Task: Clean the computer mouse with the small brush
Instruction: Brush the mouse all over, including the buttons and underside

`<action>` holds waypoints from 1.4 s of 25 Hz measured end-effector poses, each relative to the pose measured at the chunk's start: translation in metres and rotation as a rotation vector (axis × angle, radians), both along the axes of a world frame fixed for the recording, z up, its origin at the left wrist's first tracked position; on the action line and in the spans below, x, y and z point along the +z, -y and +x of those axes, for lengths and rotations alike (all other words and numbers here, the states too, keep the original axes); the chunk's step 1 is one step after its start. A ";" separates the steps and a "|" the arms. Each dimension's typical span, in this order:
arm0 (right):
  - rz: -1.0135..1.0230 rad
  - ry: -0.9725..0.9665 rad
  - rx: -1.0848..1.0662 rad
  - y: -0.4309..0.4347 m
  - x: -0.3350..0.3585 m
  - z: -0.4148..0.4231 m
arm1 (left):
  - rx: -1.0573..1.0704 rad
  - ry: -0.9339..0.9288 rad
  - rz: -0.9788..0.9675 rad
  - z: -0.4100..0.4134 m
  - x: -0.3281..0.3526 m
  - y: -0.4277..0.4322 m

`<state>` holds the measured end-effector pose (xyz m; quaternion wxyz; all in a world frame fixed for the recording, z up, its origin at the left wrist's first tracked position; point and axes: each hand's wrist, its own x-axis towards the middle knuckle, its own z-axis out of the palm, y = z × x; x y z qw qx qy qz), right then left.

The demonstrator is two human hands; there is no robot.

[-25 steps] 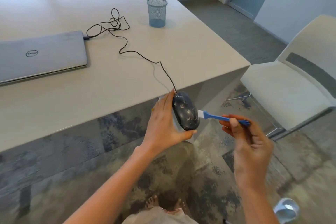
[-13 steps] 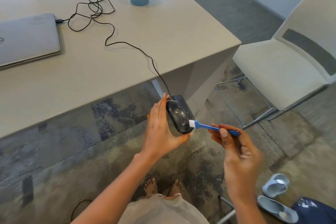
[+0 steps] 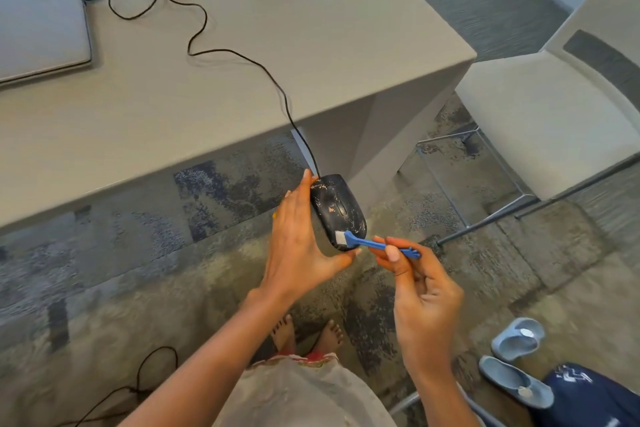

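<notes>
Laptop (image 3: 41,28) lies shut at upper left of the bench (image 3: 311,80). The cable (image 3: 207,52) loops from its side across the top, then drops over the near edge to the mouse (image 3: 337,211).

Left hand (image 3: 301,246), mid-frame: its grip cradles the mouse from behind and below, w/ fingers up along the back and thumb hooked under the lower end. The mouse is in the air below the bench edge, over the carpet.

Mouse axis is near vertical in frame, leaning a bit: cable end up toward the bench, tail end down toward the person. Button face and wheel turn right, toward the brush (image 3: 374,243). The black shell is scuffed and pale-flecked.

Handling, as a guess: light, hard plastic, smooth enough to slip. The cable tethers it, so a tug could twist it. Best held by sides and underside, as here, leaving the top free.

The brush lies approx. level. Its white bristles point left and touch the mouse's lower end; the blue handle runs right. It's prob. very light, w/ a thin handle and soft tuft, so it needs only light pressure.

Right hand (image 3: 422,291): its grip pinches the handle's rear half btwn thumb and fingertips, other fingers curled loose.

A chair (image 3: 554,114) stands at right.
</notes>
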<state>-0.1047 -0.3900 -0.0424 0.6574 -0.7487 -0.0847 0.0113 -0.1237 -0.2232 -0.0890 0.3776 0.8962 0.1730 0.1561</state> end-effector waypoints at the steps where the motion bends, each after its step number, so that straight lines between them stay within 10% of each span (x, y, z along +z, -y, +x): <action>1: -0.006 0.005 -0.012 0.000 -0.002 0.004 | 0.006 -0.004 0.003 0.000 -0.001 0.000; 24: -0.010 -0.008 -0.013 -0.014 0.007 0.065 | -0.011 0.022 0.051 0.009 -0.011 -0.015; 35: -0.344 0.443 0.432 -0.050 0.030 0.103 | -0.048 0.067 0.082 0.011 -0.007 -0.019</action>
